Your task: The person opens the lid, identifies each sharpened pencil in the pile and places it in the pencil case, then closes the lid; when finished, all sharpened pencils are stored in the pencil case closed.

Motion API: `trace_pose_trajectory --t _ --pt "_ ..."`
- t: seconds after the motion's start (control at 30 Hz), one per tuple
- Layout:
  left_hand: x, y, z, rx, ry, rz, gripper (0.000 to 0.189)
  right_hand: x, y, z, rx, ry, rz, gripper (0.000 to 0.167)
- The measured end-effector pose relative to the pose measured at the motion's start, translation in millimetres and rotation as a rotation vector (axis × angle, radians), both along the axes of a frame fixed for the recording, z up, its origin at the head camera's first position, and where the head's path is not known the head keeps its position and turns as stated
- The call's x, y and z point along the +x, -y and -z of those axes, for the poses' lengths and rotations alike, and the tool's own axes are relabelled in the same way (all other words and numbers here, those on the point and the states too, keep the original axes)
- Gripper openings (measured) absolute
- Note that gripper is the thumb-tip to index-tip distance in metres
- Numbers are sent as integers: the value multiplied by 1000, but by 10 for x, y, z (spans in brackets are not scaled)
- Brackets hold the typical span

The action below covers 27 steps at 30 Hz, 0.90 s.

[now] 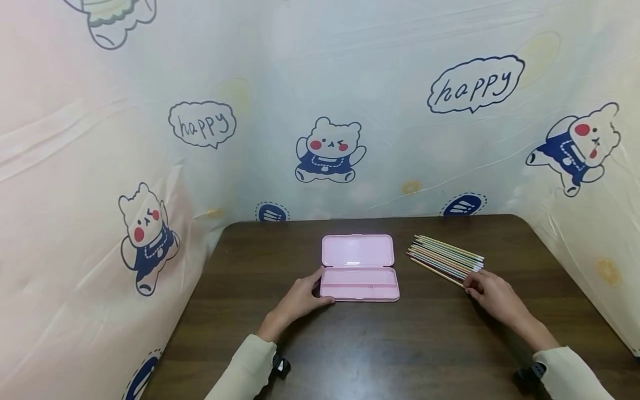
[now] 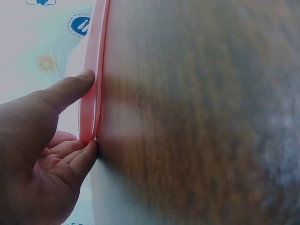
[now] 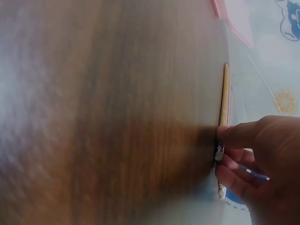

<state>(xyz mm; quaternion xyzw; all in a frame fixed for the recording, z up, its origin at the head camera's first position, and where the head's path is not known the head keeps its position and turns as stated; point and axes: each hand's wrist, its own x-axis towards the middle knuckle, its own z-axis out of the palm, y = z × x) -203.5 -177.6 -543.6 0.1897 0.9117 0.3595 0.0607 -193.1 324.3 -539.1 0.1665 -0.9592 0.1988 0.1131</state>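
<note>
— While the left hand (image 1: 300,300) grips the left end of the pink case (image 1: 357,276), with its thumb at the near edge, what must it take care of?

— Light pressure, I would say. The case looks smooth and shiny (plastic or painted metal, I cannot be sure), so a hard squeeze could make it slide on the worktop (image 1: 360,344).

— And the right hand (image 1: 492,297)?

— Its fingers are narrow, pinching at the right ends of the nearest pencils (image 1: 445,261). How many are inside this pinch, I cannot tell.

— Where do the pencils lie?

— To the right of the case, apart from it, flat and slanting, side by side in a loose row. They are slim and straight, so they could roll; a low, even pinch should keep them together.

— Which shape has the case?

— A long rectangle with rounded corners. Its lid (image 1: 357,250) lies open behind, and a thin divider (image 1: 345,285) runs along the lower part. Under everything, the worktop is dark, with wood grain.
</note>
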Motion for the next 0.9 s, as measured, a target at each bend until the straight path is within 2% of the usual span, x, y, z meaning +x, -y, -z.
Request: trace_pose_trajectory --t 0.27,0.6,0.9 --pt "-2 -5 2 -1 -2 -4 96 -1 19 -9 -6 40 13 14" --pt "-1 -11 -4 8 -6 0 95 44 62 -67 -16 -43 28 11" --pt "6 -9 2 -4 -8 -1 96 66 96 -174 -58 -39 54 14"
